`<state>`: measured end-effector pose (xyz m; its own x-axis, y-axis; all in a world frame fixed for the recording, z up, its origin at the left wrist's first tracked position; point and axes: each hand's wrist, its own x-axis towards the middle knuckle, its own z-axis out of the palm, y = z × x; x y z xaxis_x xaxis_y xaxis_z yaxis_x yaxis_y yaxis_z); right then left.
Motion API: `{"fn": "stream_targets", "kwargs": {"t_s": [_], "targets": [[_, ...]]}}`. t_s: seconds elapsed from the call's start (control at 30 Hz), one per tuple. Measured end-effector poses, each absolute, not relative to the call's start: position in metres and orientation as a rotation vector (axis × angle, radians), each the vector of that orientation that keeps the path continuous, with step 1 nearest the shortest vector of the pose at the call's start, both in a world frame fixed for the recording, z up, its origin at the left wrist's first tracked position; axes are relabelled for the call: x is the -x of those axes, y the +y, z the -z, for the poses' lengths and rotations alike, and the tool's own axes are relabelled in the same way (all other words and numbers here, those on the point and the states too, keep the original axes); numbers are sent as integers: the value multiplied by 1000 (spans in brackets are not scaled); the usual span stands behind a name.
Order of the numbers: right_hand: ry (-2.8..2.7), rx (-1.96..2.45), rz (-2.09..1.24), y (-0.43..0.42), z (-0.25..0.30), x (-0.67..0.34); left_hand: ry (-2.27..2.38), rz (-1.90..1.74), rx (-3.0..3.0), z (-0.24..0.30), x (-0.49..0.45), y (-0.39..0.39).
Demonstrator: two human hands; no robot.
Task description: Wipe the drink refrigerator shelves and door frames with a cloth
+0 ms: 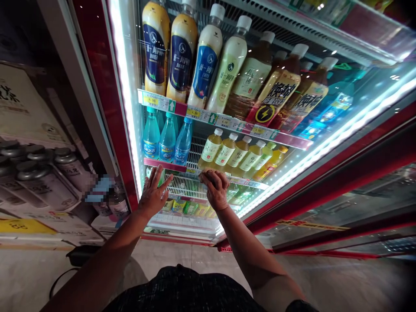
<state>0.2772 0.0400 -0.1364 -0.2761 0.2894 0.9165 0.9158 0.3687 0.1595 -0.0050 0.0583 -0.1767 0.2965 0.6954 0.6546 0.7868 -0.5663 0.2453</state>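
Observation:
My left hand [152,194] is spread, fingers apart and holding nothing, before the lower shelves of a lit drinks cooler. Just above its fingertips stand blue soda bottles [167,138]. My right hand [215,185] is closed, its fingers curled in at the front rail of the same shelf. Whatever it may grip cannot be made out. Right above it is a row of pale yellow tea bottles [225,149] with white caps. Below both hands, a wire shelf [185,186] shows bare slats, with small colourful packs [191,209] lower down.
Larger milk tea bottles [182,56] and brown tea bottles [250,78] fill the upper shelf, above price tags [224,122]. A red door frame [312,173] runs along the right. Silver-topped cans [45,182] stand at left. A black bag [81,255] is on the floor.

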Motion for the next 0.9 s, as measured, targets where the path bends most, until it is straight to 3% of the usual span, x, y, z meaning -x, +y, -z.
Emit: {"fn": "stream_targets", "kwargs": {"t_s": [0.63,0.9], "targets": [[-1834,1049,899,51,124,-243,-1295,1116,2494,181,18,58],[-2004,1098,865,50,136,-236,-1382,1299,2299,175,30,58]]}}
